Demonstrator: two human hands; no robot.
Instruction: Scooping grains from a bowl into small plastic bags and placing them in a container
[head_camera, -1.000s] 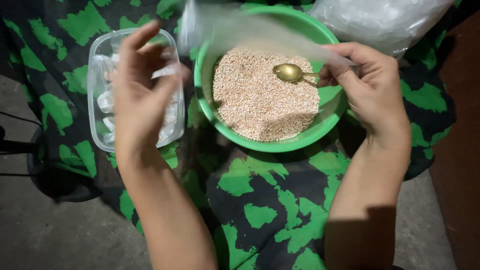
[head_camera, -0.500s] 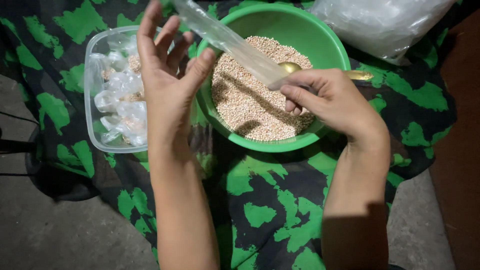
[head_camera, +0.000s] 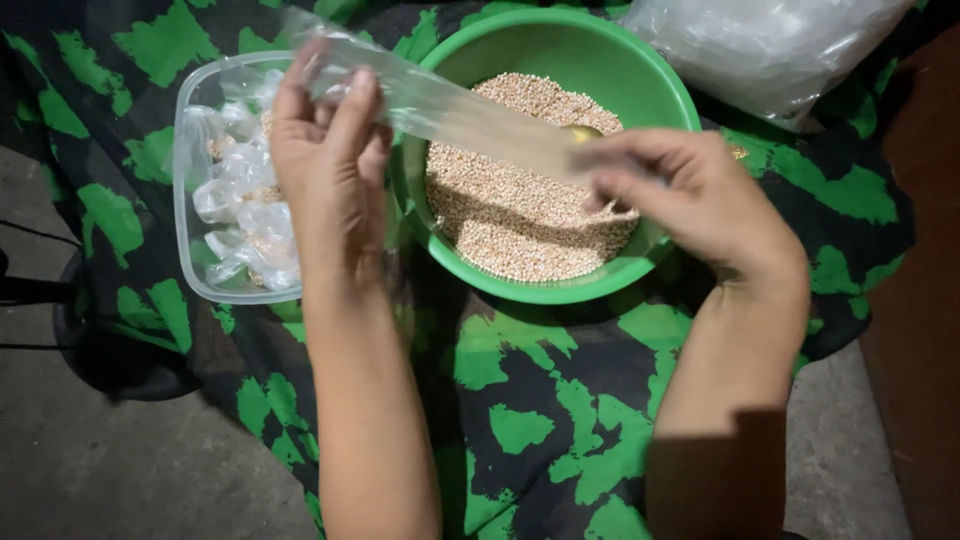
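Hands, left (head_camera: 330, 165) and right (head_camera: 690, 195), each pinch 1 end of a clear bag (head_camera: 470, 110) stretched over the grain bowl (head_camera: 650, 75), tub (head_camera: 190, 250) at 9 o'clock.

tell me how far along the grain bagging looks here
Done: several small filled bags lie in the clear tub. In hand: left hand and right hand stretch an empty clear bag. Left: the green bowl holds plenty of grain.
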